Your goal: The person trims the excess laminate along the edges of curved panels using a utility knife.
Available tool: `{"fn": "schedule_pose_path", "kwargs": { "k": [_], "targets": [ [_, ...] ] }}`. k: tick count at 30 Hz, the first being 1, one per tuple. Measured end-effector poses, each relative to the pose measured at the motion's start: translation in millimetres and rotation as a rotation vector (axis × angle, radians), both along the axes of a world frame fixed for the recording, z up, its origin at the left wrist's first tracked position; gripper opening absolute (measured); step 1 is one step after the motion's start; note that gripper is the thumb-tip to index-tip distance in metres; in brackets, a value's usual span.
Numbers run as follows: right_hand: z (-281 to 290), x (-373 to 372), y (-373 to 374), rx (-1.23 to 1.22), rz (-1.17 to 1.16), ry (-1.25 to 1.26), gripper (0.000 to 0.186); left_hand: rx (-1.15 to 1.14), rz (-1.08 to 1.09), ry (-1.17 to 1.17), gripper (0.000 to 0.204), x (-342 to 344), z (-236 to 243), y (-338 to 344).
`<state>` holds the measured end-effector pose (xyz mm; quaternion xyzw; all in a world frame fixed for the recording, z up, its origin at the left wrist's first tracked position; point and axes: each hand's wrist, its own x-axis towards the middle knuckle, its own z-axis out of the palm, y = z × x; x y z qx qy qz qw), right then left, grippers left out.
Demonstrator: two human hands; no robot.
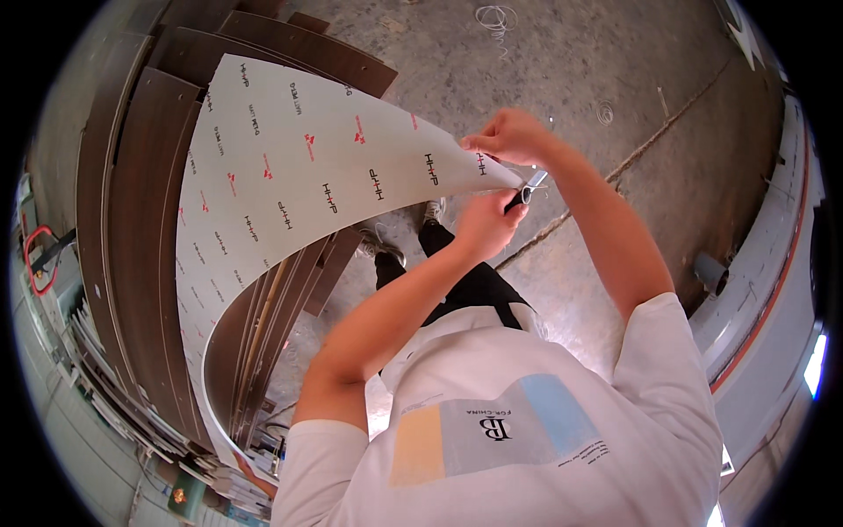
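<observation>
A large, flexible white sheet (pixel 290 167) printed with black and red marks curves across the left, narrowing to a corner beside my hands. My right hand (pixel 509 138) is closed at its upper edge near that corner, pinching it between thumb and fingers. Just below, my left hand (pixel 487 226) wraps round a small black-handled tool (pixel 518 200) with a shiny metal part (pixel 536 179) pointing up and right. The tool is at the sheet's tip; whether it is a knife or another cutter is unclear.
Dark brown boards (pixel 140 220) are stacked under and beside the sheet. A red-handled tool (pixel 39 259) lies far left. Coiled strands (pixel 497 18) lie on the concrete floor (pixel 562 70). A grey tube (pixel 709 274) and a long pale panel (pixel 746 299) are at right.
</observation>
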<state>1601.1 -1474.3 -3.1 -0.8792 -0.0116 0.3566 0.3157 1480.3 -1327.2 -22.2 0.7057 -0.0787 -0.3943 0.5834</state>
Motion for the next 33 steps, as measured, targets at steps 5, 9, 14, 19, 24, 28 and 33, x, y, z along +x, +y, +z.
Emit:
{"fn": "schedule_pose_path", "kwargs": {
  "k": [5, 9, 14, 19, 24, 28, 33],
  "targets": [
    [-5.1, 3.5, -5.4, -0.014, 0.093, 0.005, 0.054, 0.043, 0.019, 0.06, 0.021, -2.7, 3.2, -14.2],
    [1.2, 1.3, -8.1, 0.065, 0.007, 0.015, 0.054, 0.128, -0.138, -0.316, 0.027, -4.2, 2.8, -26.5],
    [2.8, 1.6, 9.5, 0.058, 0.06, 0.027, 0.052, 0.357, -0.25, -0.317, 0.027, -53.2, -18.3, -47.5],
    [-3.9, -23.0, -35.8, 0.029, 0.253, -0.151, 0.038, 0.505, -0.192, -0.159, 0.032, -90.9, -35.8, 56.1],
    [20.4, -62.8, -37.7, 0.058, 0.316, -0.173, 0.028, 0.734, 0.192, -0.085, 0.037, -170.3, -30.1, 121.4],
    [15.5, -84.0, -52.9, -0.001, 0.547, -0.447, 0.027, 0.777, 0.541, -0.004, 0.035, -243.9, -24.3, 109.0],
    [3.7, -84.2, -79.5, -0.197, 0.687, -0.733, 0.031, 0.661, 1.095, -0.005, 0.044, -332.9, -29.4, 49.7]
  ]
}}
